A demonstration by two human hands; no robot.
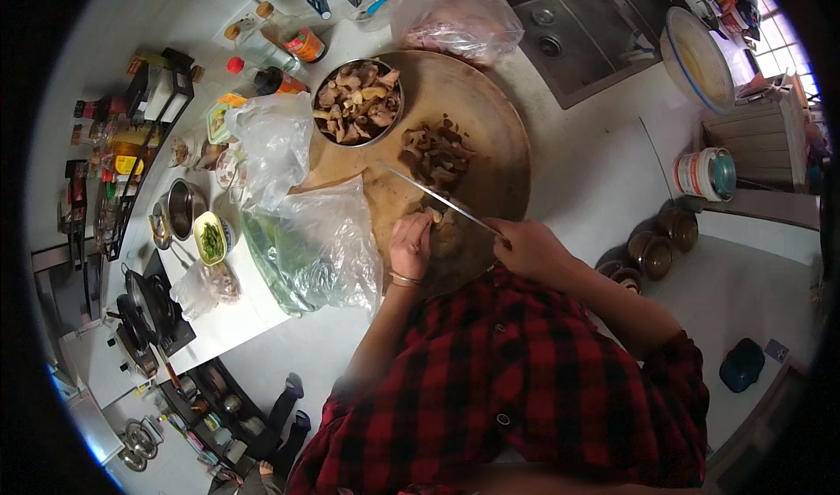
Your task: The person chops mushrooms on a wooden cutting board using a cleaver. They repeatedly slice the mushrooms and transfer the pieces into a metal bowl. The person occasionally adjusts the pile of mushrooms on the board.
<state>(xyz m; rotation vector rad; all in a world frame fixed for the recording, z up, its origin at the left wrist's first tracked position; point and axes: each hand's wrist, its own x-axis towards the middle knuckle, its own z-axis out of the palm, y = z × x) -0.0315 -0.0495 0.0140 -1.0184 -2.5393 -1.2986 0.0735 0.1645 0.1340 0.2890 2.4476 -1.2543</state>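
Observation:
My right hand point(528, 245) grips the handle of a kitchen knife point(453, 205), whose blade shows nearly edge-on and points up and to the left. Beneath the blade, my left hand point(410, 242) pinches a small brownish piece of food point(435, 215) against a thick round wooden chopping board point(502, 134). Just beyond the blade lies a pile of sliced brown food point(440, 153), mushroom or meat, I cannot tell which. A round metal bowl point(359, 146) filled with larger chunks of similar colour sits at the board's far left.
Plastic bags point(328, 245) crowd the board's left side. Another filled bag point(459, 22) touches its far edge, near a sink point(577, 42). Bottles point(279, 52) stand by the wall. A dish of chopped greens point(211, 239) is further left. At lower left, another person's legs point(285, 413) show.

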